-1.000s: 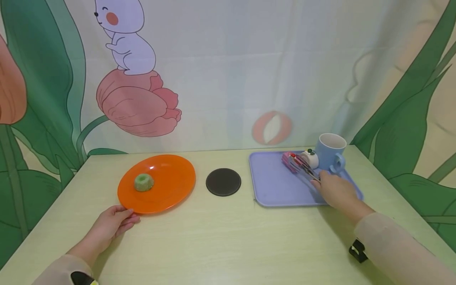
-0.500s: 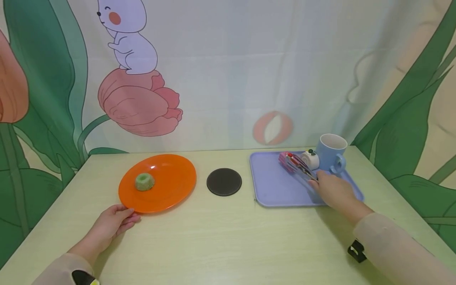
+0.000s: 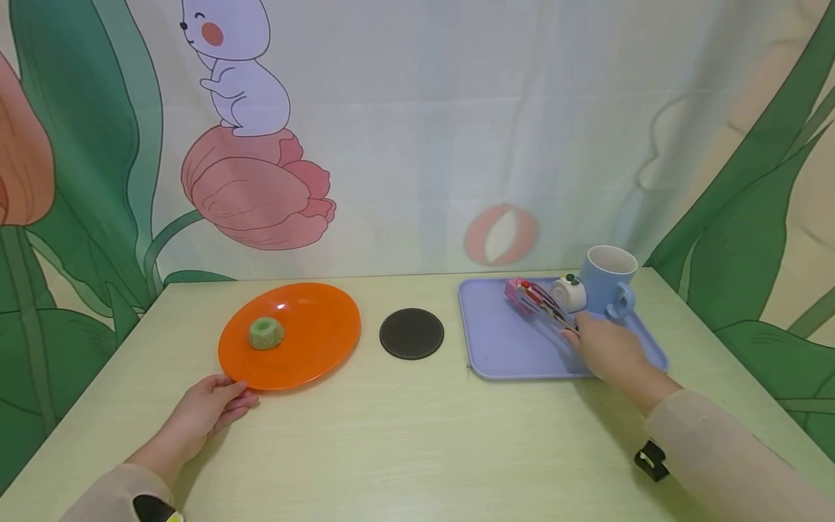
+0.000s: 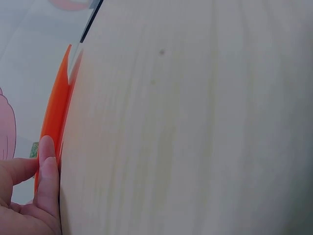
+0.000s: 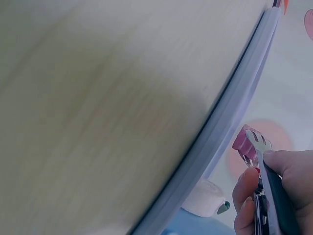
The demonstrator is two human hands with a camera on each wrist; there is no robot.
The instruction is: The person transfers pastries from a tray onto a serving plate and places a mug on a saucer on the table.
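Observation:
My left hand [image 3: 202,409] pinches the near-left rim of an orange plate [image 3: 320,348], thumb on top and fingers below. A green ring-shaped cake [image 3: 266,333] sits on the plate's left part. My right hand [image 3: 609,348] grips metal tongs [image 5: 262,166] with fork-like tips. A pink, block-like piece [image 5: 243,141] is between those tips, over the lilac tray [image 3: 502,355]. Whether the piece touches the tray, I cannot tell. Just right of the tongs, a white cake roll [image 3: 569,293] with a green-and-dark topping lies on the tray, beside a blue mug [image 3: 596,286].
A round black coaster [image 3: 411,333] lies on the pale wooden table [image 3: 417,442] between plate and tray. Behind the table hangs a printed curtain [image 3: 404,145]. The mug's handle points toward the right hand.
My right hand has moved slightly left with the tongs, bringing the pink piece away from the white cake roll. The left hand still holds the plate rim, and the plate has not visibly moved.

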